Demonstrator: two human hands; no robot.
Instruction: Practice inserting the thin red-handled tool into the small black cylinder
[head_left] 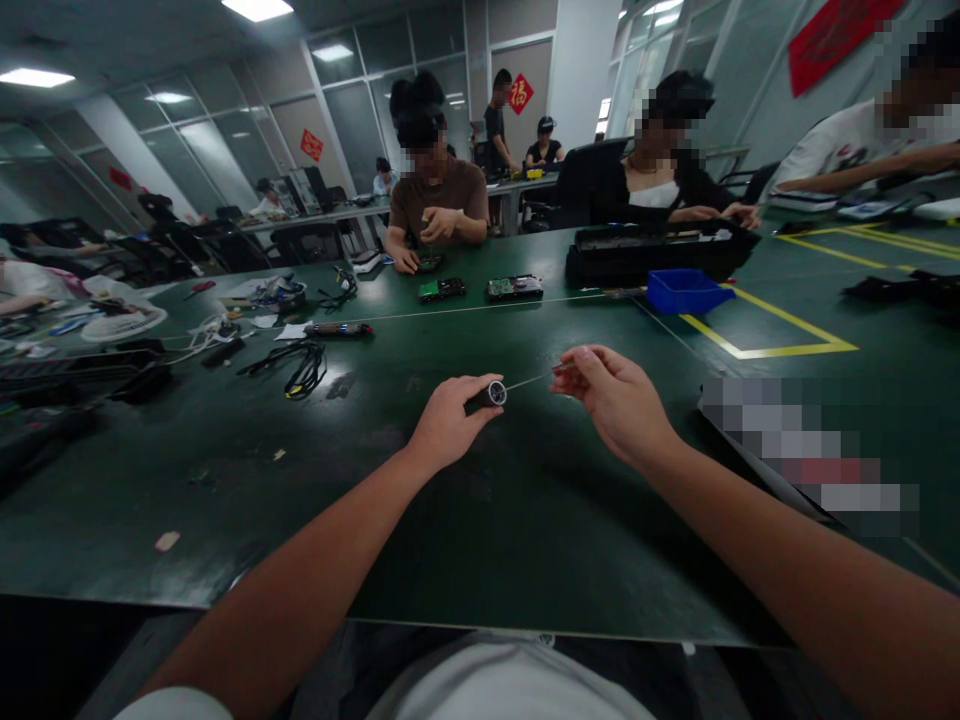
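A short black cylinder (496,393) with a pale ring on its open end is gripped between the thumb and fingers of my left hand (444,425). From that end a thin metal rod (526,382) runs toward my right hand (616,400). My right thumb and fingers pinch together at the rod's far end. What exactly sits between those fingertips is too small to make out. Both hands are held above the green tabletop, in the middle of the head view.
Cables (289,368) and a dark pen-shaped tool (337,329) lie left. Circuit boards (514,288) sit ahead, with a blue bin (686,291) by yellow tape (795,352). A blurred-out package (795,450) is at right. Co-workers sit across the green table (300,520).
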